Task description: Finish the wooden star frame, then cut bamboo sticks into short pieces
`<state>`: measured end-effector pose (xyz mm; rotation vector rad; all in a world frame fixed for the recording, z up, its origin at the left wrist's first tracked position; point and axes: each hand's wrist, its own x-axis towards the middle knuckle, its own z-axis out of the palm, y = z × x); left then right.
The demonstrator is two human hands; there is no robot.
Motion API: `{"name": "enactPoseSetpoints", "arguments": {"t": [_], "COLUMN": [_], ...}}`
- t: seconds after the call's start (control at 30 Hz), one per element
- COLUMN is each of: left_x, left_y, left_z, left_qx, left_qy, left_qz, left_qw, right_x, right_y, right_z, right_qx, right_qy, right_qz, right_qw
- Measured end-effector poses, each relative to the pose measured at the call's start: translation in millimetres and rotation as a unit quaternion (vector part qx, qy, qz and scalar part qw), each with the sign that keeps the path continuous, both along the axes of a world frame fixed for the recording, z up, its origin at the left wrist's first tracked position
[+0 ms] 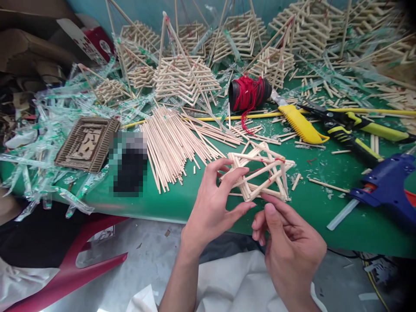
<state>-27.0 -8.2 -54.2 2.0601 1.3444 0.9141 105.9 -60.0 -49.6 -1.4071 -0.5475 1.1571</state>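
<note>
A small frame of pale wooden sticks [273,178], tied with bits of red thread, stands tilted just above the green table. My left hand [212,203] grips its left side, with the fingers over the upper sticks and the thumb along the lower edge. Below the frame, my right hand [290,242] is closed, thumb pressed toward the curled fingers. Its index fingertip reaches the frame's bottom edge; anything between the fingers is hidden. Left of the frame lies a fan of loose wooden sticks [175,147].
Behind are a red thread spool [248,93], a yellow utility knife [302,123] and pliers [354,134]. A blue glue gun [385,188] lies at right. Several stacked-stick pieces [185,78] line the back. Plastic wrappers [55,117] and a brown corrugated tray [110,125] lie left.
</note>
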Motion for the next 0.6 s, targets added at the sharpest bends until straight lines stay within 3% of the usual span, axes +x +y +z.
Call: {"name": "enactPoseSetpoints", "arguments": {"t": [0.37, 0.6], "left_x": [6, 9], "left_y": [-1, -2], "left_z": [-0.3, -2.1], "left_qx": [0.016, 0.026], "left_qy": [0.004, 0.011], "left_qz": [0.022, 0.034], "left_qw": [1.0, 0.999], "right_x": [-3, -1], "right_y": [18, 20], "right_z": [0.7, 0.9], "right_qx": [-0.01, -0.014], "right_qy": [-0.025, -0.013], "right_qz": [-0.06, -0.065], "right_qw": [0.998, 0.998]}}
